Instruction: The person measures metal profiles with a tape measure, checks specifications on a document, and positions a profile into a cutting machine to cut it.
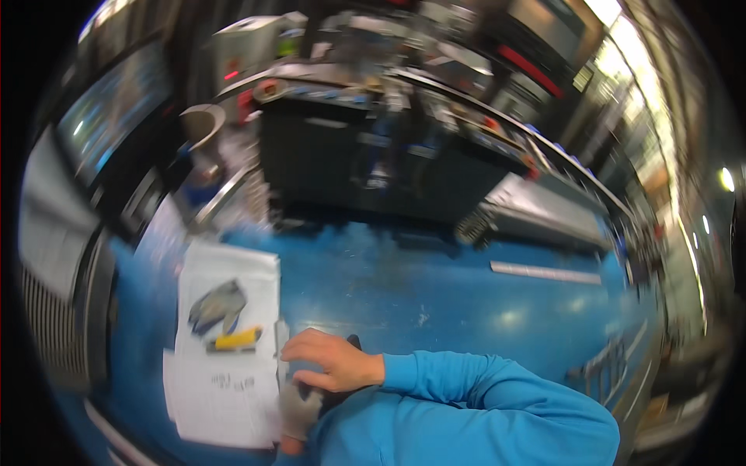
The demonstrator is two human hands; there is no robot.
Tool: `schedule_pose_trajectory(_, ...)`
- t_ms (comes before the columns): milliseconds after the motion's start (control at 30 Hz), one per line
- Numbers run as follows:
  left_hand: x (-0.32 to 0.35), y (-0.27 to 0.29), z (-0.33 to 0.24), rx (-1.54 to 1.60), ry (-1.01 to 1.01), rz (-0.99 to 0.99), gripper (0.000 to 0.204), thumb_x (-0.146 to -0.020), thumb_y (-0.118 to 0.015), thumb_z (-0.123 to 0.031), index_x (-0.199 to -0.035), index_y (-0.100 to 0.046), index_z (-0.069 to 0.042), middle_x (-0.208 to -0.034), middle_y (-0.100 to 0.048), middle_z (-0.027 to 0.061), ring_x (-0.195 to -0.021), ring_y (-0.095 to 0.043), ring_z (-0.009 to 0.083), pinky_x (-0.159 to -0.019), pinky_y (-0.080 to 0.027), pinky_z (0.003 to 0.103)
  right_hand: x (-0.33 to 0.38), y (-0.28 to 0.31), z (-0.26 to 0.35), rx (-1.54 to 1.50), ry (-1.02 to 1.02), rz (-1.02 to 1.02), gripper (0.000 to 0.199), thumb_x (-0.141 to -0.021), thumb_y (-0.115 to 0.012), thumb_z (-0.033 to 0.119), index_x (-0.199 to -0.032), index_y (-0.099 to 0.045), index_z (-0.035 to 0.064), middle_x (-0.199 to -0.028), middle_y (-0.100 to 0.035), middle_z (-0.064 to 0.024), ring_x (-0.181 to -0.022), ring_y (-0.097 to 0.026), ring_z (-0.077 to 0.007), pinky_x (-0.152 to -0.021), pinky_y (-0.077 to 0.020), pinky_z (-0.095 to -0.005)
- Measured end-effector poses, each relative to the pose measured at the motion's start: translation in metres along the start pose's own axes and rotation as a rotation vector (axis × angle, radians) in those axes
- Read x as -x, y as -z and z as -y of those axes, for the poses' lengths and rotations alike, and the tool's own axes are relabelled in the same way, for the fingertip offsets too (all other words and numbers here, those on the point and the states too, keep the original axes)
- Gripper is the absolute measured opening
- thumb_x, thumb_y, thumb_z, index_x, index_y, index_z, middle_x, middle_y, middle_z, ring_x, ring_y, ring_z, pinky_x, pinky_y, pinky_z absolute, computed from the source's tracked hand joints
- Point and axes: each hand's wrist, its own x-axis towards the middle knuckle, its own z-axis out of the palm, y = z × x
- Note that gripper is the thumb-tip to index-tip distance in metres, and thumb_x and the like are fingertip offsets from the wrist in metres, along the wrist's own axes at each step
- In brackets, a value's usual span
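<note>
My right hand is bare, its forearm in a blue sleeve reaching across my body from the right. Its fingers are spread and bent, with the thumb apart, just above my left hand. A grey work glove covers my left hand, low in the picture beside the white sheets. Blur and the right hand hide its fingers. On the white paper sheets lies another glove, grey and blue. Near it rests a yellow tool with a dark edge, its kind unclear.
A blue floor spreads ahead. Across it stands a long dark workbench loaded with blurred items. A pale strip lies on the floor to the right. At the far left stands a ribbed grey unit. A grey bin is at the back left.
</note>
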Motion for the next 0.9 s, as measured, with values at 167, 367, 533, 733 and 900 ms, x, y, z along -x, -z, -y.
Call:
schedule_pose_trajectory(167,-0.037,-0.071,-0.071,-0.152,-0.274,0.573,0.037,-0.081,-0.075,-0.029,-0.105,-0.074,-0.001,-0.099,-0.077,0.0178,-0.084,-0.07,0.0389,-0.075,-0.053,0.044,0.074,0.067,-0.016,0.016,-0.285,-0.32,0.032,-0.096,-0.066,0.013,-0.127,-0.067,0.0061,-0.124,-0.068,-0.0102,-0.11,-0.062,-0.0272,-0.094,-0.0524,-0.0367)
schedule_pose_trajectory(367,-0.036,-0.159,-0.143,-0.164,-0.502,0.826,0.032,-0.083,-0.074,-0.025,-0.106,-0.076,-0.003,-0.099,-0.078,0.0137,-0.085,-0.07,0.0342,-0.077,-0.054,0.04,0.195,0.129,-0.002,-0.051,-0.622,-0.589,0.032,-0.097,-0.065,0.013,-0.128,-0.069,0.006,-0.12,-0.07,-0.0072,-0.102,-0.065,-0.0215,-0.09,-0.0522,-0.0309)
schedule_pose_trajectory(533,-0.019,-0.26,-0.172,-0.163,-0.436,0.958,0.03,-0.085,-0.072,-0.021,-0.108,-0.076,-0.003,-0.098,-0.078,0.0108,-0.082,-0.069,0.0279,-0.077,-0.054,0.036,0.311,0.166,-0.017,-0.168,-0.709,-0.821,0.031,-0.099,-0.066,0.015,-0.129,-0.069,0.0058,-0.12,-0.071,-0.0079,-0.101,-0.066,-0.0189,-0.088,-0.052,-0.0297)
schedule_pose_trajectory(733,-0.004,-0.398,-0.206,-0.302,-0.342,1.002,0.03,-0.086,-0.072,-0.022,-0.11,-0.077,-0.004,-0.097,-0.079,0.0088,-0.081,-0.068,0.0233,-0.076,-0.053,0.033,0.433,0.239,-0.03,-0.334,-0.659,-0.94,0.031,-0.099,-0.066,0.013,-0.129,-0.068,0.0035,-0.12,-0.071,-0.0094,-0.101,-0.066,-0.0189,-0.088,-0.0527,-0.0297)
schedule_pose_trajectory(900,-0.007,-0.506,-0.225,-0.359,-0.299,0.953,0.029,-0.087,-0.072,-0.023,-0.11,-0.077,-0.005,-0.095,-0.079,0.0076,-0.08,-0.068,0.022,-0.076,-0.053,0.032,0.518,0.31,-0.031,-0.363,-0.651,-0.93,0.031,-0.1,-0.065,0.012,-0.129,-0.068,0.0015,-0.12,-0.07,-0.01,-0.1,-0.066,-0.0188,-0.087,-0.0536,-0.0293)
